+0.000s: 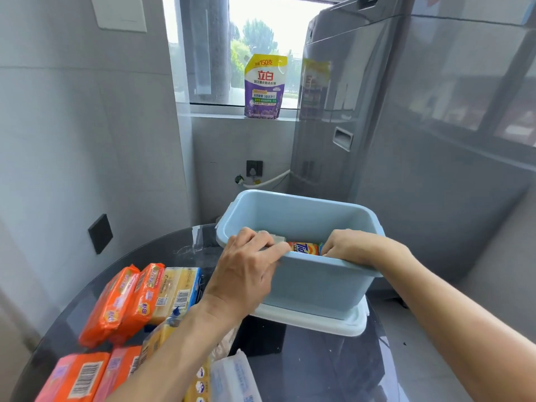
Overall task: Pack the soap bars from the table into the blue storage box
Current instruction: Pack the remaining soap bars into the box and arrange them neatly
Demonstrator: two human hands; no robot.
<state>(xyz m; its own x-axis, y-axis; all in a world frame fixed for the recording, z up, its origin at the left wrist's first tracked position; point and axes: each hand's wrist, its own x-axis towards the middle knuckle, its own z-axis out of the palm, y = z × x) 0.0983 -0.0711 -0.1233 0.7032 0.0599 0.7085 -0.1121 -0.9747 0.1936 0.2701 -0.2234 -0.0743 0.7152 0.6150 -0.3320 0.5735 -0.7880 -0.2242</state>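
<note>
The blue storage box stands on a white lid on the dark glass table. My left hand reaches over the box's near rim and grips a pale soap bar at the left side inside the box. My right hand dips into the box with its fingers curled at the right end of an orange soap bar. Its fingertips are hidden behind the rim. Left of the box lie several wrapped bars: orange packs, a yellow bar, pink-orange packs and a white pack.
A grey washing machine stands behind and to the right of the box. A purple detergent pouch sits on the windowsill. The wall runs close along the table's left edge. A dark block lies under the glass near the lid.
</note>
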